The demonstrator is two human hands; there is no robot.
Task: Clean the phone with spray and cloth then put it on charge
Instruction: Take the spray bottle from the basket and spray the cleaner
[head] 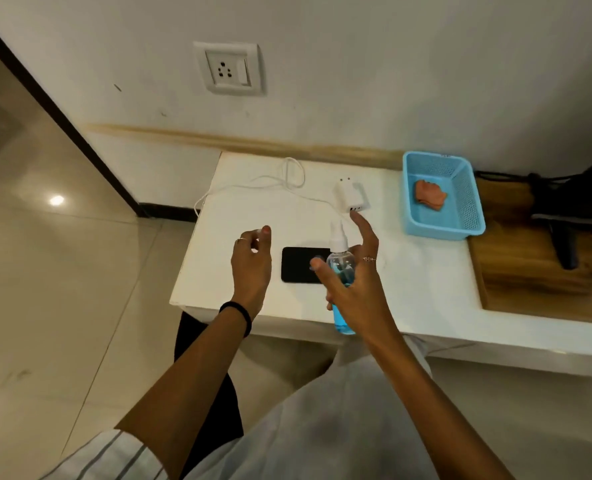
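The right hand is cradling the blue spray bottle with fingers splayed loosely, so it may be slipping onto the phone lying flat on the tabletop. The left hand, half-curled and empty, is hovering at the phone's 9 o'clock.

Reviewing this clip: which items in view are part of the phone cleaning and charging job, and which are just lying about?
Part of the job:
phone
spray bottle, in the right hand
cloth in the blue basket
charger and cable
wall socket

Just lying about:
black stand legs on the wooden surface
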